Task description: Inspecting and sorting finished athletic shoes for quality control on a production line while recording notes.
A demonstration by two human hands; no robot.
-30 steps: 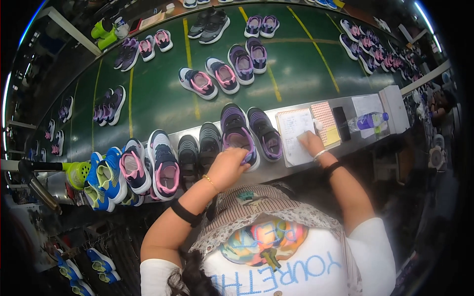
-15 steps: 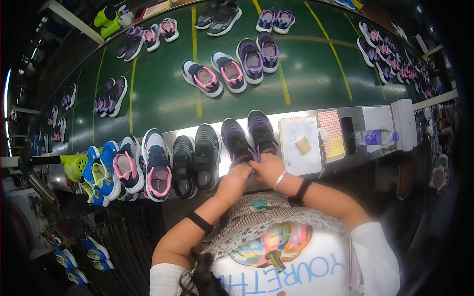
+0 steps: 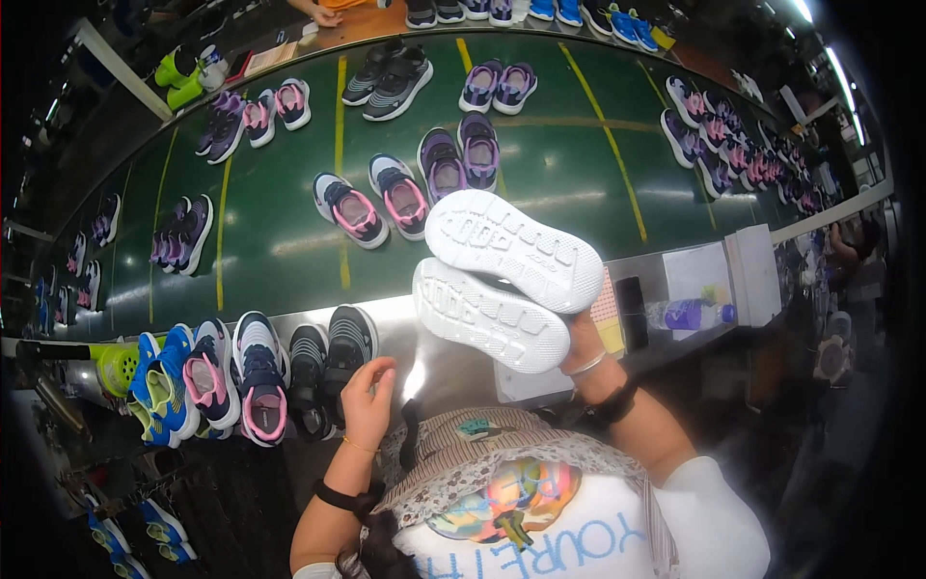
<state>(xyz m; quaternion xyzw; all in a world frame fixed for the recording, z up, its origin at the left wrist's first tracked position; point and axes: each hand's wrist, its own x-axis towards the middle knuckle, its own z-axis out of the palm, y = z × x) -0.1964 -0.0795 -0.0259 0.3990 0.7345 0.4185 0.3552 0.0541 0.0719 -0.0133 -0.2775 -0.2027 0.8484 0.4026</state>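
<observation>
My right hand (image 3: 583, 340) grips a pair of shoes at one end and holds them up over the bench, their white soles (image 3: 516, 275) turned toward me. The soles hide their uppers and most of my right fingers. My left hand (image 3: 367, 400) is raised with nothing in it, fingers loosely bent, beside a pair of black strapped shoes (image 3: 349, 349) on the bench edge. Left of these stand navy shoes with pink linings (image 3: 262, 381) and blue shoes with yellow-green linings (image 3: 172, 384).
A green belt (image 3: 280, 222) with yellow lines runs beyond the metal ledge (image 3: 415, 372), carrying several shoes. A notepad (image 3: 526, 383) lies partly hidden under the raised shoes. A dark phone (image 3: 632, 314) and a purple-labelled bottle (image 3: 687, 314) lie to the right. Another person's hand (image 3: 326, 16) shows across the belt.
The black-and-purple pair that both hands touched on the ledge is lifted and turned sole-up in my right hand. My left hand has let go and moved left. The view has shifted.
</observation>
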